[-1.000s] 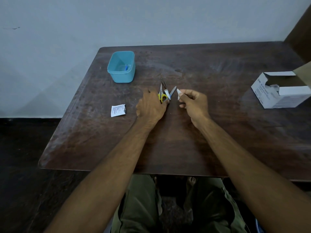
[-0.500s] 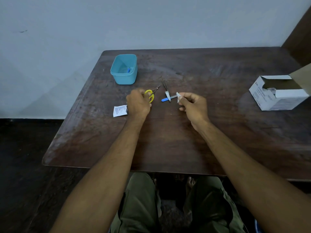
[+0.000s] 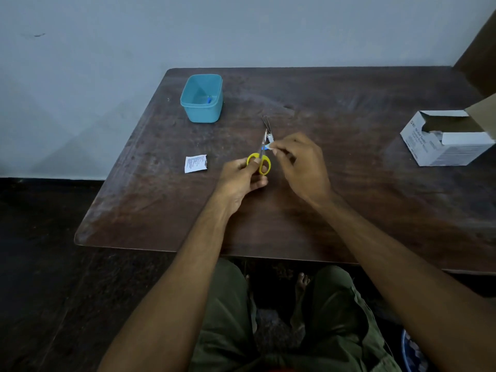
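My left hand (image 3: 240,179) grips small scissors with yellow handles (image 3: 259,163), blades pointing away from me, above the middle of the dark wooden table (image 3: 335,210). My right hand (image 3: 302,165) pinches a small white piece (image 3: 269,148) right at the scissor blades. Just beyond lie metal tweezers (image 3: 265,122) and a small metal clipper-like tool (image 3: 269,136) on the table; a blue item beside the blades is mostly hidden.
A teal plastic tub (image 3: 202,99) with a small blue item inside stands at the back left. A white printed sachet (image 3: 196,163) lies left of my hands. An open white cardboard box (image 3: 445,138) sits at the right edge. A wall runs behind the table.
My left hand lifted the yellow scissors off the table, carried them left, then brought them back to the white piece in my right hand. The right hand shifted slightly toward the scissors.
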Demonstrator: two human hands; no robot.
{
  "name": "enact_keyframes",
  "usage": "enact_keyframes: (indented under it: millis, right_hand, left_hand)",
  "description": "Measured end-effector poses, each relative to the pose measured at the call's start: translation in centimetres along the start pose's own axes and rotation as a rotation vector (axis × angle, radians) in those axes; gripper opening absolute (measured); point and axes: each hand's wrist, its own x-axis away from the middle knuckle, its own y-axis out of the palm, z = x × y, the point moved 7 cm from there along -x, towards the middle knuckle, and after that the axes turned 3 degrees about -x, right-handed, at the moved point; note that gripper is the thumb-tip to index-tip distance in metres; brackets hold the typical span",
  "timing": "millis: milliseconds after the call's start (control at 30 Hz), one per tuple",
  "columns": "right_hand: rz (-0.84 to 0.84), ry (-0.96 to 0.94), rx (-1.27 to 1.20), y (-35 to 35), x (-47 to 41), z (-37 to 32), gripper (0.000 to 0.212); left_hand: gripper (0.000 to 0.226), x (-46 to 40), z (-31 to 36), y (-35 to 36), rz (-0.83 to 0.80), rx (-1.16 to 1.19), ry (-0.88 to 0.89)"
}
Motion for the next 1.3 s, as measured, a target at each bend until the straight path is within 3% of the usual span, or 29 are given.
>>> enact_keyframes:
  millis: [233,567,700,800,967,1133,1300]
  right_hand:
    - [-0.187,-0.126,0.150,1.2,0.7,-1.6,0.022]
    - [-0.292,-0.140,0.266,1.3,0.5,-2.2,0.021]
    - [-0.281,-0.094,0.344,0.9,-0.5,-0.9,0.025]
    - [-0.283,-0.105,0.240,0.7,-0.4,-1.2,0.023]
    - [-0.046,0.003,0.138,-1.4,-2.3,-0.7,0.024]
    - [-0.269,-0.073,0.326,1.1,-1.8,-0.7,0.027]
    - [-0.230,-0.020,0.329,0.3,-2.4,0.0,0.027]
  left_hand:
    - [0.023,0.6,-0.1,1.1,-0.046,-0.128,0.140]
    - [0.022,0.5,-0.1,1.1,-0.056,-0.131,0.185]
    - [0.020,0.6,-0.2,1.1,-0.059,-0.130,0.180]
    - [0.020,0.6,-0.2,1.1,-0.071,-0.095,0.162]
    - [0.021,0.8,-0.1,1.3,-0.103,-0.105,0.163]
    - [0.021,0.8,-0.2,1.1,-0.080,-0.115,0.167]
    - [0.020,0.7,-0.3,1.2,-0.103,-0.112,0.171]
